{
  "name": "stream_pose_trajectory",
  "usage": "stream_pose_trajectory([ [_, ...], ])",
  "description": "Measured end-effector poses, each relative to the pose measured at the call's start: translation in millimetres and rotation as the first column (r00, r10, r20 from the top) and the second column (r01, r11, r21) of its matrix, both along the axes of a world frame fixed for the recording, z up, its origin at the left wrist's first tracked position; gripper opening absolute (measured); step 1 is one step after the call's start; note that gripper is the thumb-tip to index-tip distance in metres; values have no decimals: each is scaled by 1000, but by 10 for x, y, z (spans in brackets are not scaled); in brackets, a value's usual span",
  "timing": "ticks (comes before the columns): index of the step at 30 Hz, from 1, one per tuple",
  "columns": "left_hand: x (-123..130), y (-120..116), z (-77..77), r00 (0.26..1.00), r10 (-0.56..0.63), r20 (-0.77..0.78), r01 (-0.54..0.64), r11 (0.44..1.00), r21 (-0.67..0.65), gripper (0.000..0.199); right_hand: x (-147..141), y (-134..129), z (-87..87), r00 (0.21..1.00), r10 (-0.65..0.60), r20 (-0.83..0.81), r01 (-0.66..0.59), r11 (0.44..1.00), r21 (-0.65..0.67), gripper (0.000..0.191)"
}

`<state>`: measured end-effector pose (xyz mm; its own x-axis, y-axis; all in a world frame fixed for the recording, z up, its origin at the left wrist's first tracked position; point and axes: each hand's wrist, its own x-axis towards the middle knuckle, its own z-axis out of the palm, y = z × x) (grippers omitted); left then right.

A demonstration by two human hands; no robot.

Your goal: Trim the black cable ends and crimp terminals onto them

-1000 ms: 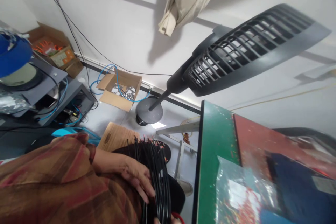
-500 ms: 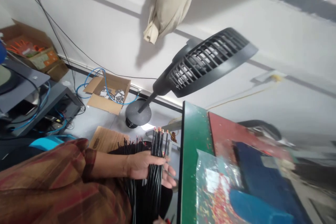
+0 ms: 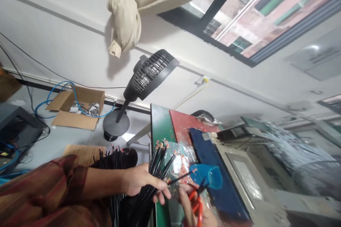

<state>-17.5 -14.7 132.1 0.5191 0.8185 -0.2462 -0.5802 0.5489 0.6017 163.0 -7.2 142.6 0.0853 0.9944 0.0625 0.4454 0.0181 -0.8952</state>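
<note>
My left hand is closed around a thick bundle of black cables, their stripped ends showing reddish and yellowish wires at the top. One cable slants away from the bundle to the right, toward my other hand. At the lower right, my right hand grips red-handled scissors, with their dark blades pointing up near that cable's end. Whether the blades touch the cable, I cannot tell. More black cables lie across my lap, behind my left forearm.
A green table with a red mat stands at the right. On it are wire scraps in clear plastic, a blue scoop-like container and a dark blue panel. A black fan and an open cardboard box stand on the floor.
The view has swung right, showing more table and the window. The bundle is now beside the table edge, one cable angled out. My right hand with the scissors has come up into view.
</note>
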Motion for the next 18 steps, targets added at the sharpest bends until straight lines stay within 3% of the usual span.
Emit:
stream_pose_trajectory([
  [3, 26, 11, -8, 997, 46, -66, -48, 998, -38, 25, 96, 64, -143, 995, -47, -87, 43, 998, -52, 46],
  [6, 66, 6, -32, 992, 35, -123, -40, 998, -41, 28, 194, 93, -210, 989, -14, -145, 6, 999, -54, 48],
  [10, 132, -12, -49, 986, 6, -167, -9, 1000, -18, 29, 206, 90, -204, 982, 9, -187, -16, 999, -35, 42],
  [15, 165, -24, -59, 978, -16, -207, 23, 999, 30, 34, 258, 93, -202, 972, -50, -230, 44, 999, -31, 46],
  [18, 216, -55, -141, 978, -58, -201, 66, 997, 35, 44, 327, 38, -189, 975, -71, -211, 67, 997, -23, 44],
])
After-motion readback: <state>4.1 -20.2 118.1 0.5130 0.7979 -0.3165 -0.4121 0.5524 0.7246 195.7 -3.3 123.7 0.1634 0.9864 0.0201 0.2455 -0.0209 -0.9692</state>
